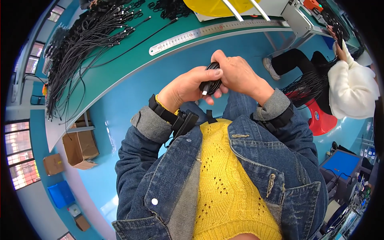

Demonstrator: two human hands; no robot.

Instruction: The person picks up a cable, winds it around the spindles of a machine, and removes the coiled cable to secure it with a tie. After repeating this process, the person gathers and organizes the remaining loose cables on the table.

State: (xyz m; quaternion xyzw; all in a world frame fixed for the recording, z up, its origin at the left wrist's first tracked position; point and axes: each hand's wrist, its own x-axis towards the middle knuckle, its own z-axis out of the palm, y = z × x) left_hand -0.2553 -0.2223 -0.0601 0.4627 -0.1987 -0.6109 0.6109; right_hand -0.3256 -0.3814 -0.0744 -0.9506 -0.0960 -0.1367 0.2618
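Your bare left hand [188, 83] grips the small coil of glossy black cable [213, 85], thumb across its front, and your bare right hand [241, 75] closes on its right side. The coil is above the shiny blue floor [134, 106], short of the green-topped table [116, 68]. Were that thumb to lift, loops could spring loose; the small white plug [205, 93], jutting below, could snag. Fingers hide whether any tie secures it.

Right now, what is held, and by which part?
A coiled black cable: the left hand clasps its middle, thumb across the front; the right hand meets its right edge, grip unclear.
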